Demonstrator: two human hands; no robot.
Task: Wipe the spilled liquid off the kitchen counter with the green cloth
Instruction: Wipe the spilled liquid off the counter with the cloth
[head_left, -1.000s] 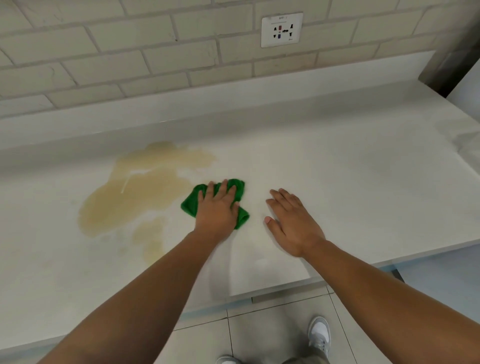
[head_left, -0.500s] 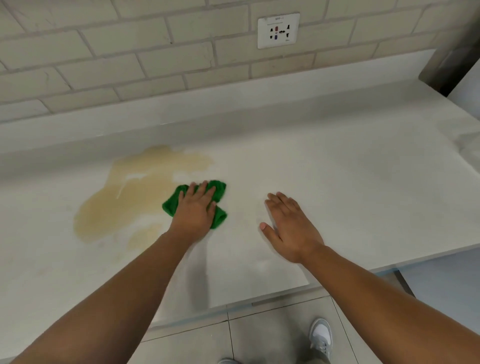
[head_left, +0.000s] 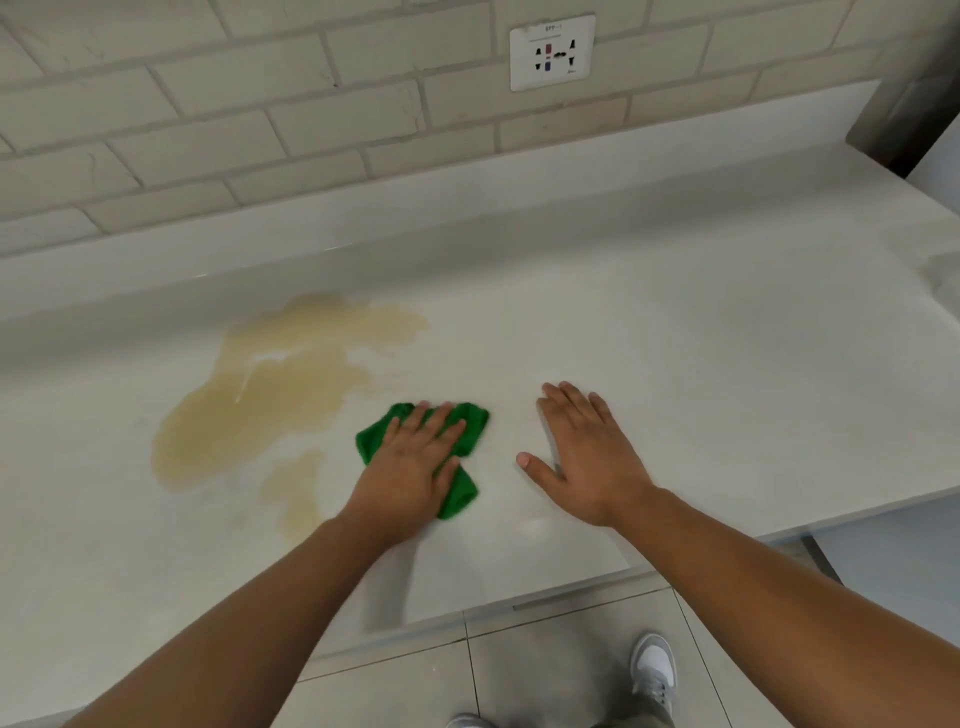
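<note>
Pale counter, tan spill, green cloth

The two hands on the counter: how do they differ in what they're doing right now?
The left hand presses flat on the green cloth, beside the tan spill; the right hand lies on bare counter with nothing under it. The left hand's fingers sit close together, while the right hand's thumb is spread wide. Both are palm down, fingers pointing toward the wall.
</note>
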